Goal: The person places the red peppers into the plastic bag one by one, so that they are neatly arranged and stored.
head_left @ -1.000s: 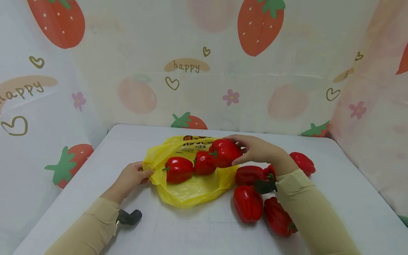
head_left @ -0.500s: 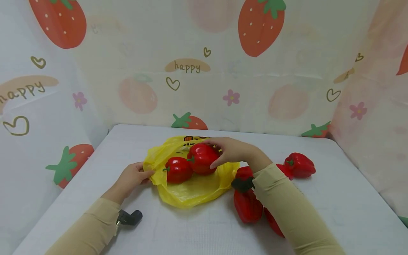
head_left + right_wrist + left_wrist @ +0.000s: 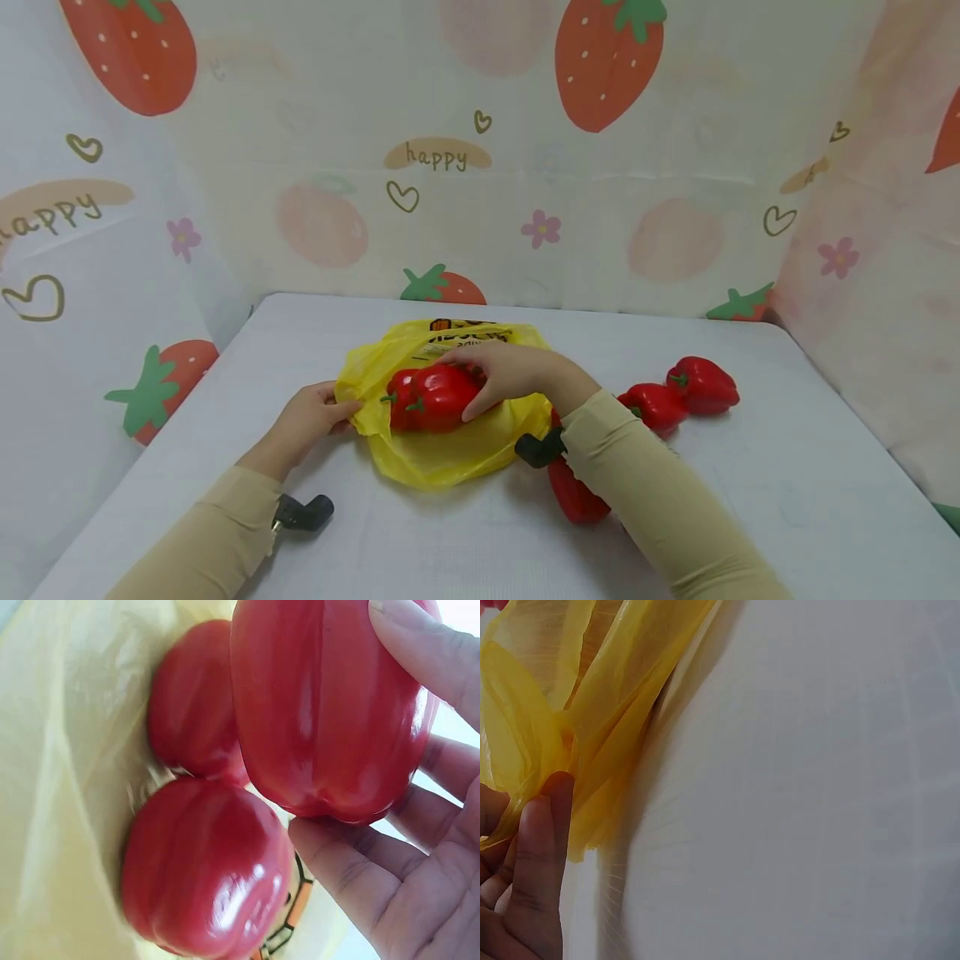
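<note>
A yellow plastic bag lies on its side on the table with its mouth facing me. My left hand pinches the left edge of the mouth between thumb and fingers; the gathered film shows in the left wrist view. With thumb and fingers spread round it, my right hand grips a red bell pepper at the bag's mouth, its green stem pointing left. Two more red bell peppers lie in the bag, a lower one and an upper one in the right wrist view; the held pepper partly covers them in the head view.
Right of the bag, several red bell peppers lie on the white table: one far right, one beside it, and one partly under my right forearm. Black camera mounts stick out at both wrists. A strawberry-print cloth encloses the table.
My right hand has carried the held pepper left and slightly down, from the bag's right side to in front of the peppers inside. My left hand stays at the bag's edge.
</note>
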`<control>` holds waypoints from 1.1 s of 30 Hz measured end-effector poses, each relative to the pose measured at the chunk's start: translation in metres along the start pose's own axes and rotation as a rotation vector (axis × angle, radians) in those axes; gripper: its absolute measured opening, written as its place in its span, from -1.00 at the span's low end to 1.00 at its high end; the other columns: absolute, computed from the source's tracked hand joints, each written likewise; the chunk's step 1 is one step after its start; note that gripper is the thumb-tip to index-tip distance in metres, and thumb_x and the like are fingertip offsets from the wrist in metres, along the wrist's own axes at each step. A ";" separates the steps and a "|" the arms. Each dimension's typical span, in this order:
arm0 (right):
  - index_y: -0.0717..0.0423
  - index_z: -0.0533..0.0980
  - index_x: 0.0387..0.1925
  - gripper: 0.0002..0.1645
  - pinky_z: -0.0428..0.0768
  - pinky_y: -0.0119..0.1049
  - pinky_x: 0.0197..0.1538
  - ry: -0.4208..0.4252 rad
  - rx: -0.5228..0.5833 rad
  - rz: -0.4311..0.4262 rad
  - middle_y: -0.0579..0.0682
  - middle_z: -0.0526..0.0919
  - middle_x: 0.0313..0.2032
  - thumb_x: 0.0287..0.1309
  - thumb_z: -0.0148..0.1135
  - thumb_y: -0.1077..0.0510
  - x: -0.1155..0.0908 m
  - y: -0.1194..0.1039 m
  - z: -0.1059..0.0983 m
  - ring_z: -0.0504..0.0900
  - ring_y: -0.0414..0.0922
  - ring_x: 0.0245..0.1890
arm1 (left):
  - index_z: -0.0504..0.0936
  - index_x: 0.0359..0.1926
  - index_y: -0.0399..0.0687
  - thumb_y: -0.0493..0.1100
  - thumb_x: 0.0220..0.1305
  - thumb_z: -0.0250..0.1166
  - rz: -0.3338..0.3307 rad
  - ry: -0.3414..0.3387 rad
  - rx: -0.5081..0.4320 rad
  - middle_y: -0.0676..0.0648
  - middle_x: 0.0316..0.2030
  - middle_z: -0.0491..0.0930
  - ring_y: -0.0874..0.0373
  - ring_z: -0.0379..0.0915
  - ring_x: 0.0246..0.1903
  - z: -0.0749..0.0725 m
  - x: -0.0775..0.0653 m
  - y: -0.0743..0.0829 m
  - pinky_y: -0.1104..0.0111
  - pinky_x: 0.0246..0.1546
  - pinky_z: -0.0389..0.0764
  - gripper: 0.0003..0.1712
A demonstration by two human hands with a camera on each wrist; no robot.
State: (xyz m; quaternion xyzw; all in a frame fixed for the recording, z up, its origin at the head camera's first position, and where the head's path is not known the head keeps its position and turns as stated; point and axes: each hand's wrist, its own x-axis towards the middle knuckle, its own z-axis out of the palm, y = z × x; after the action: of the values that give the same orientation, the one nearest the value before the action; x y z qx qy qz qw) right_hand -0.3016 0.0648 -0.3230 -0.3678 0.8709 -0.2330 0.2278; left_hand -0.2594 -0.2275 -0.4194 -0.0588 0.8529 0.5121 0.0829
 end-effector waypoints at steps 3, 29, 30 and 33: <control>-0.31 0.29 0.21 -0.17 0.47 -0.36 -0.01 -0.002 -0.028 -0.018 -0.22 0.40 0.07 -0.15 0.43 -0.07 0.004 -0.003 0.003 0.33 -0.22 0.06 | 0.48 0.02 -0.31 -0.08 0.19 0.24 -0.002 0.002 -0.008 -0.08 -0.34 0.57 0.16 0.46 -0.43 0.000 0.000 0.000 0.44 -0.34 0.57 -0.54; -0.29 0.30 0.21 -0.16 0.48 -0.30 0.00 -0.059 -0.072 0.056 -0.20 0.37 0.11 -0.18 0.43 -0.10 0.032 -0.006 0.021 0.25 -0.17 0.13 | 0.48 0.02 -0.32 -0.08 0.21 0.23 -0.001 0.000 0.002 -0.07 -0.31 0.58 0.18 0.46 -0.43 0.000 -0.004 0.005 0.44 -0.33 0.58 -0.54; -0.29 0.30 0.20 -0.17 0.48 -0.30 0.00 -0.060 -0.076 0.059 -0.20 0.37 0.11 -0.18 0.43 -0.10 0.032 -0.006 0.021 0.26 -0.17 0.12 | 0.48 0.01 -0.32 -0.08 0.21 0.23 0.001 -0.001 0.000 -0.07 -0.32 0.58 0.18 0.46 -0.43 0.000 -0.005 0.005 0.44 -0.33 0.58 -0.54; -0.28 0.30 0.20 -0.17 0.48 -0.31 -0.01 -0.068 -0.095 0.066 -0.20 0.38 0.09 -0.18 0.43 -0.11 0.035 -0.009 0.022 0.26 -0.18 0.12 | 0.48 0.00 -0.32 -0.08 0.20 0.23 0.002 0.000 -0.001 -0.06 -0.34 0.57 0.18 0.45 -0.43 0.000 -0.004 0.005 0.45 -0.34 0.57 -0.55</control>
State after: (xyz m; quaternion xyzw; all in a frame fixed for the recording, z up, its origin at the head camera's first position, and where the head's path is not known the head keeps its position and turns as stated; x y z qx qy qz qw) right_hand -0.3063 0.0283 -0.3428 -0.3569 0.8845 -0.1710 0.2470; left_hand -0.2563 -0.2256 -0.4145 -0.0578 0.8527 0.5126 0.0826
